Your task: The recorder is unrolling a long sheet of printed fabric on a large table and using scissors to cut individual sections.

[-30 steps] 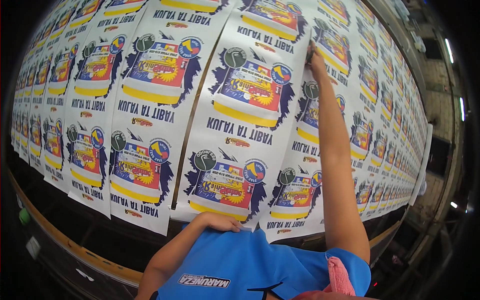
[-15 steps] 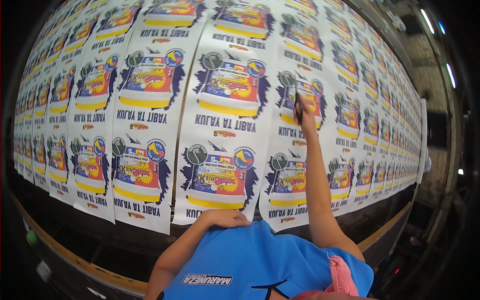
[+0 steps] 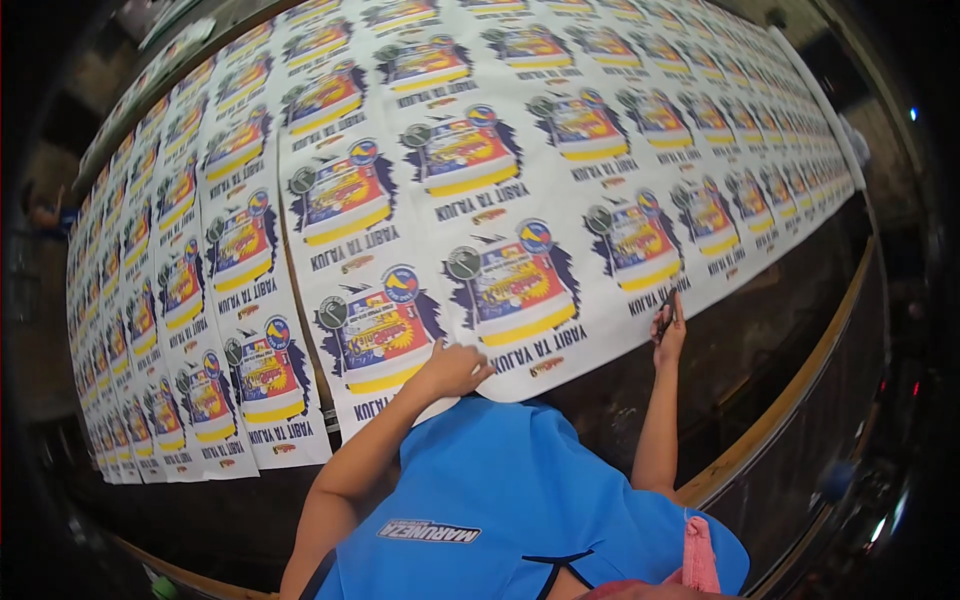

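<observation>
Long white sheets (image 3: 600,180) printed with repeated colourful container pictures cover a large surface in front of me. My left hand (image 3: 456,368) is at the near edge of the middle sheets, fingers curled on the paper beside a rounded, loose edge. My right hand (image 3: 668,330) grips black scissors (image 3: 668,308), pointing away from me, at the lower edge of the right-hand sheets, low on the printing. A narrow dark gap runs between sheets left of centre.
A dark table with a wooden rim (image 3: 775,420) shows along the near right. At the far left edge, a person (image 3: 48,215) is partly in view. A rail (image 3: 175,50) runs along the back. A pink cloth (image 3: 698,555) hangs at my shoulder.
My right hand has come down and toward me with the scissors, from high on the sheets to their near edge. My left hand has shifted slightly up. The view has swung.
</observation>
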A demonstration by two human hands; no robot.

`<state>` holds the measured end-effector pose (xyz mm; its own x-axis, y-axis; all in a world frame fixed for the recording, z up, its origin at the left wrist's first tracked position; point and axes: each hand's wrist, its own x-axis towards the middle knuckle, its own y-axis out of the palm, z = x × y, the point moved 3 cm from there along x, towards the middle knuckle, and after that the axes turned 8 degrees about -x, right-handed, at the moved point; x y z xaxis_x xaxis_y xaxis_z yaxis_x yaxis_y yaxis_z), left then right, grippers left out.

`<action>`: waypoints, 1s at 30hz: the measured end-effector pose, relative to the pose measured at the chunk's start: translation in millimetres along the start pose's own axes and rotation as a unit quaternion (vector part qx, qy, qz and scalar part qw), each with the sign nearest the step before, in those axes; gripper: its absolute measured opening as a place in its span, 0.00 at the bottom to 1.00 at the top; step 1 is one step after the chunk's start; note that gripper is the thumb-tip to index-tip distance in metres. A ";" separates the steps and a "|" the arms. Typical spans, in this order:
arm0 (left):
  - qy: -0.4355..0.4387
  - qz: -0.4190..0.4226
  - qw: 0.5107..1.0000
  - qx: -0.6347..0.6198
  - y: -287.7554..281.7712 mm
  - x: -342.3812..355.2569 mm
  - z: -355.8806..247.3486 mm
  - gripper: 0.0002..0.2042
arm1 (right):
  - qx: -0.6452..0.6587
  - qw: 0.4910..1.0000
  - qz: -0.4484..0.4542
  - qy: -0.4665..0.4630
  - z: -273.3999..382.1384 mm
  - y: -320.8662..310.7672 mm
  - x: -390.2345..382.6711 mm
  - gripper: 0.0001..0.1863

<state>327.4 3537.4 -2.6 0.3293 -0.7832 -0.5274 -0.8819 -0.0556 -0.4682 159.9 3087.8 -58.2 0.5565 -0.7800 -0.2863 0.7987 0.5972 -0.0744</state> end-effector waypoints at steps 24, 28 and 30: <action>0.115 -0.194 0.937 0.266 152.7 166.6 -144.7 0.44 | -0.018 0.907 0.411 0.090 -30.3 -57.5 -94.8 0.29; 0.139 -0.211 0.929 0.271 141.7 158.8 -156.0 0.43 | 0.020 0.917 0.382 0.113 -18.4 -56.7 -97.3 0.29; 0.125 -0.179 0.941 0.259 139.1 156.4 -159.0 0.42 | 0.010 0.921 0.368 0.128 -14.4 -58.5 -100.9 0.29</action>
<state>202.6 3308.7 -37.4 0.4269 -0.8966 -0.1174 -0.4257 -0.0847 -0.9009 53.7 3134.3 -38.7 0.8787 -0.0951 -0.4678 0.2330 0.9407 0.2465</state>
